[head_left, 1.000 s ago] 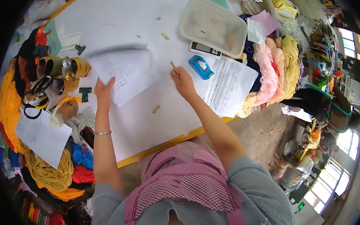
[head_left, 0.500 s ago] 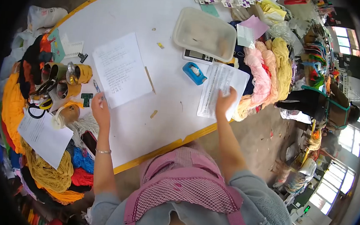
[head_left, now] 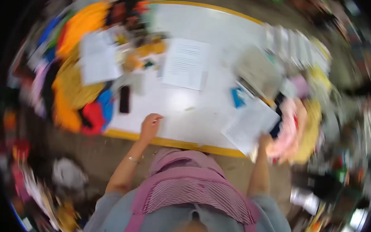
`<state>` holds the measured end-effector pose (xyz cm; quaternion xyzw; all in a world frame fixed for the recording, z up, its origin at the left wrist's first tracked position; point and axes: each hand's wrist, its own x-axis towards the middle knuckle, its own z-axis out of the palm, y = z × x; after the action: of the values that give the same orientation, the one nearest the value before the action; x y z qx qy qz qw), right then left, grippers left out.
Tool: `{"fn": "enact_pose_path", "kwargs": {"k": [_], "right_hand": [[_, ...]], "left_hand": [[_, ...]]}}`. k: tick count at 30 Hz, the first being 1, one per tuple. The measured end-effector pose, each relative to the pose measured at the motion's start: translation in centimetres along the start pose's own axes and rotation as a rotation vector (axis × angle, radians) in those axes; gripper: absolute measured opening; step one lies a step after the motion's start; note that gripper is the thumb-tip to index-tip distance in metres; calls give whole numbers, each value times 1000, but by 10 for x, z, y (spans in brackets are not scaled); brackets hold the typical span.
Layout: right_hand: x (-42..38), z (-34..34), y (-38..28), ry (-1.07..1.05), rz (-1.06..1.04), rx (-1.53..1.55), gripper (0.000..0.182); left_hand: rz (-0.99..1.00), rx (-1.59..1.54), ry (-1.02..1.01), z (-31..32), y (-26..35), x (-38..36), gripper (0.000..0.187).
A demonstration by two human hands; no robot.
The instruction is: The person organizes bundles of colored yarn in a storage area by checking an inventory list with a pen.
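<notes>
At the far left, heaps of soft yarn in orange, yellow, blue and red (head_left: 75,83) crowd the edge of the white surface with its yellow rim (head_left: 171,141), and a loose white sheet (head_left: 97,59) lies on top of them. Just right of the yarn a dark flat oblong thing (head_left: 124,98) rests on the surface; the blur keeps me from saying what it is. The left hand (head_left: 150,125) sits near the rim, fingers curled in on themselves, and whether it holds anything small I cannot tell. Farther off, toward the middle, a printed white paper sheet (head_left: 186,63) lies flat and apart from both hands. Right of that is a small blue object (head_left: 238,97), smeared by motion. The right hand (head_left: 264,141) grips the near corner of a white printed page (head_left: 250,126) that hangs partly over the right end of the surface, beside pale pink and yellow yarn skeins (head_left: 297,127). That page looks thin, light and floppy, likely to crease or slide on the smooth top, so I would judge a pinch at a corner or edge the natural hold.
</notes>
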<state>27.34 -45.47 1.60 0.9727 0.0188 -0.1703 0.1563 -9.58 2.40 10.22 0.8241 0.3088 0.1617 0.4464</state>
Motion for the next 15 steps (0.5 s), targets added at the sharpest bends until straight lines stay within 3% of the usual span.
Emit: {"fn": "enact_pose_path", "kwargs": {"k": [1, 2, 3, 5, 6, 7, 8, 9, 11, 12, 14, 15], "right_hand": [[24, 52, 31, 367, -277, -311, 38], [19, 13, 34, 294, -333, -213, 35], [10, -18, 38, 316, -390, -140, 33], [2, -71, 42, 448, -551, -2, 30], [-1, -98, 36, 528, -633, 64, 29], [-17, -124, 18, 561, -714, 123, 30], [-71, -171, -15, 300, -771, 642, 25], [-75, -177, -38, 171, -780, 444, 26], [-111, -179, -98, 66, -1214, 570, 22], [-136, -183, -121, 196, -1488, 488, 18], [-233, -223, -161, -23, -1871, 490, 13], [-282, -247, -171, -171, -1905, 458, 12]], "left_hand": [[-8, -8, 86, -5, -1, -23, 16], [-147, 16, 127, -13, 5, -48, 17], [-149, 159, 197, -22, 20, -73, 20], [-334, 178, 270, -23, 43, -126, 18], [-304, 127, 405, -13, 42, -150, 19], [-278, 169, 415, 0, 30, -167, 19], [-317, 161, 424, -4, 58, -184, 15], [-345, 155, 411, -5, 75, -197, 14], [-325, -46, 477, -8, 106, -220, 21], [-301, -117, 515, -10, 118, -229, 25], [-349, -152, 593, -6, 121, -244, 35], [-341, -170, 695, -9, 127, -254, 38]]}}
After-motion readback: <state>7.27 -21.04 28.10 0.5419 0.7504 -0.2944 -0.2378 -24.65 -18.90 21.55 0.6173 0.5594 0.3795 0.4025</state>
